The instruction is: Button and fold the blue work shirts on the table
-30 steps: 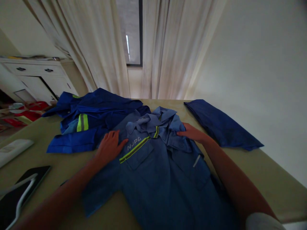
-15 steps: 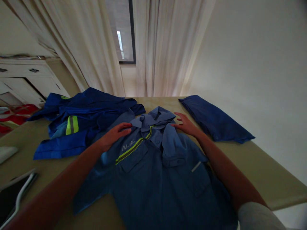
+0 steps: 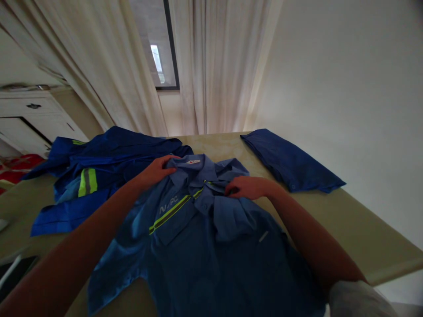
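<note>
A blue work shirt (image 3: 198, 246) lies front up on the table, with a yellow-green and grey stripe across its chest and pale lettering above it. My left hand (image 3: 157, 171) has thumb and fingers closed on the cloth at the left side of the collar (image 3: 194, 164), where a white label shows inside. At the right of the collar, my right hand (image 3: 247, 187) curls its fingers into the shirt's front edge; the fingertips are partly hidden. One sleeve (image 3: 233, 218) lies folded over the chest, below my right hand.
Darker blue garments with a reflective band (image 3: 87, 182) lie heaped at the left. A folded navy garment (image 3: 291, 163) rests at the back right of the table (image 3: 357, 237). A dark flat object (image 3: 16, 273) sits at the lower left. Curtains and a wall stand behind.
My hands went from loosely spread beside the collar to gripping the cloth. The collar has opened out, showing its label. My right hand moved down and inward; the view shifted slightly.
</note>
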Demonstrator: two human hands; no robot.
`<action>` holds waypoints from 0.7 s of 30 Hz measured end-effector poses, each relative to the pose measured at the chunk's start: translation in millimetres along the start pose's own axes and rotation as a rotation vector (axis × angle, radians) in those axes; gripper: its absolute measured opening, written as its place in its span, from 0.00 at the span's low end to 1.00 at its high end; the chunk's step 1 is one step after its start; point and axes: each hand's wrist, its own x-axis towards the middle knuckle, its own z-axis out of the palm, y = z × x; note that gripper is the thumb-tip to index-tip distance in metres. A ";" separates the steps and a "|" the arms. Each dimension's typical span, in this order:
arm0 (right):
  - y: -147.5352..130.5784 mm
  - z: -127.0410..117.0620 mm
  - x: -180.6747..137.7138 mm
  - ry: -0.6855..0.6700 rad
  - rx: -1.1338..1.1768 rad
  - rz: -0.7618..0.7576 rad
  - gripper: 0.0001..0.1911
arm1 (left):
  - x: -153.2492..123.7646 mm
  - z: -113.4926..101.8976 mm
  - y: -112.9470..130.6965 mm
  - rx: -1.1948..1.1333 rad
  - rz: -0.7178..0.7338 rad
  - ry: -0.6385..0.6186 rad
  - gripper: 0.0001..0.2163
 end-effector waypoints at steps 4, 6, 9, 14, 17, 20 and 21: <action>-12.3 -7.2 -2.4 0.303 -0.005 0.058 0.22 | 5.3 -10.2 14.6 0.230 0.183 -0.028 0.24; 2.8 -2.9 5.3 0.559 -0.128 0.122 0.29 | -1.2 -8.9 19.9 0.197 0.193 -0.079 0.28; 34.8 9.5 15.6 0.549 -0.221 0.230 0.48 | -16.7 -5.3 23.4 0.188 0.156 -0.213 0.29; 50.4 12.5 15.8 0.314 -0.299 0.332 0.26 | -26.5 -17.9 15.8 0.547 0.117 -0.306 0.21; 31.9 -0.3 8.4 0.144 -0.338 0.275 0.11 | -14.7 -34.1 14.4 0.854 0.140 -0.254 0.16; 9.9 -16.5 -1.8 0.042 -0.293 0.163 0.07 | 8.9 -43.6 26.0 1.096 0.105 -0.176 0.16; 5.1 -21.7 -5.2 0.054 -0.270 0.137 0.07 | 18.6 -43.1 32.1 1.129 0.081 -0.140 0.16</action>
